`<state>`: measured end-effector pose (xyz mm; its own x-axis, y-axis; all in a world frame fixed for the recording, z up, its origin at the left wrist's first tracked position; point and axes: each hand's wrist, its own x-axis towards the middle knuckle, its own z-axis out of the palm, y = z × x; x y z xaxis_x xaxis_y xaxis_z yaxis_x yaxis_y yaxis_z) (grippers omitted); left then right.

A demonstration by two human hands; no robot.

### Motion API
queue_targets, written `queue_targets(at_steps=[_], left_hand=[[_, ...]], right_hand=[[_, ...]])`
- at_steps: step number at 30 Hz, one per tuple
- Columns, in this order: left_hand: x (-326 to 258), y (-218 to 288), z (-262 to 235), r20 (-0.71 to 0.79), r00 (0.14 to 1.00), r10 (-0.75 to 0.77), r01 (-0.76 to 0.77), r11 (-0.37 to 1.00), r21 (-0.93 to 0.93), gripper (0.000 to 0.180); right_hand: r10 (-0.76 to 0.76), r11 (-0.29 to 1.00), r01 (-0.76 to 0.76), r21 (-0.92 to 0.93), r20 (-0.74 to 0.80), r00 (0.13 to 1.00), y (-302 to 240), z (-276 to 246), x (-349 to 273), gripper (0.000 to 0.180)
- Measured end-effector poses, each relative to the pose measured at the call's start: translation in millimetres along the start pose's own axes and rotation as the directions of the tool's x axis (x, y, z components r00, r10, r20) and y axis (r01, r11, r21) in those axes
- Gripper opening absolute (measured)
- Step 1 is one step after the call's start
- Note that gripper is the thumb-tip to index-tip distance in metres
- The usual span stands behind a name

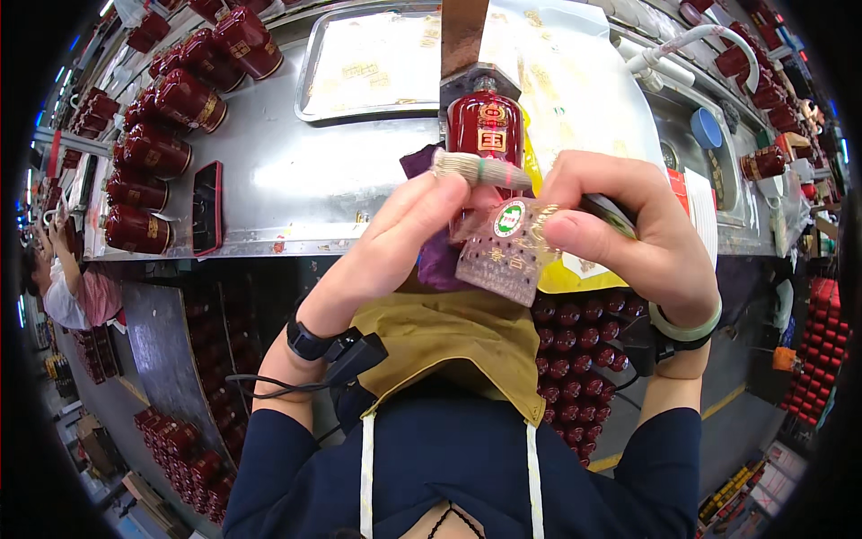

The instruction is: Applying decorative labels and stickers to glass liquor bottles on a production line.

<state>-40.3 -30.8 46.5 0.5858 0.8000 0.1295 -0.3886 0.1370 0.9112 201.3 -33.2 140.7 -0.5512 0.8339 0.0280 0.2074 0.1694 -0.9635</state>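
Note:
My left hand is closed on a pale, thick roll-like piece with a green band and pinkish marks; its exact kind I cannot make out. My right hand pinches a see-through decal sheet with gold characters, dark dots and a round green-and-white mark. A dark greenish strip shows beneath the right fingers. Just beyond both hands is a dark red bottle with gold decals, against a dark metal holder. Its lower part is hidden by the roll and sheet. Purple cloth lies beside my left hand.
Several red bottles and a phone in a red-edged case are on the metal bench at left. Beyond is a metal tray with decal sheets. A white pipe and blue cup are at right. Bottles are stacked below.

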Motion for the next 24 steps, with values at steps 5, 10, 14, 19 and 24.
queue_targets(at_steps=[5,10,14,19,24], left_hand=[[-18.1,13.6,-13.3,-0.16,0.976,-0.146,0.18,0.957,0.228,0.04],[-16.3,-12.4,-25.7,-0.323,0.937,-0.132,0.233,0.925,0.299,0.042],[-8.1,-23.6,-30.3,-0.352,0.93,-0.104,0.208,0.939,0.273,0.046],[-6.3,-40.3,-36.4,-0.405,0.891,-0.205,0.296,0.939,0.175,0.049],[-7.1,-47.5,-33.0,-0.441,0.875,-0.2,0.217,0.976,-0.012,0.048]], right_hand=[[0.295,0.952,-0.299,-0.07,-0.06,0.954,19.0,-5.5,-18.1,0.018],[0.275,0.917,-0.325,-0.232,-0.224,0.935,77.7,11.2,-20.1,0.022],[0.243,0.887,-0.349,-0.304,-0.337,0.91,89.5,14.5,-14.2,0.023],[0.143,0.93,-0.262,-0.259,-0.401,0.905,114.2,22.9,-14.1,0.022],[0.272,0.957,-0.291,0.009,-0.379,0.885,128.7,27.6,-15.4,0.024]])
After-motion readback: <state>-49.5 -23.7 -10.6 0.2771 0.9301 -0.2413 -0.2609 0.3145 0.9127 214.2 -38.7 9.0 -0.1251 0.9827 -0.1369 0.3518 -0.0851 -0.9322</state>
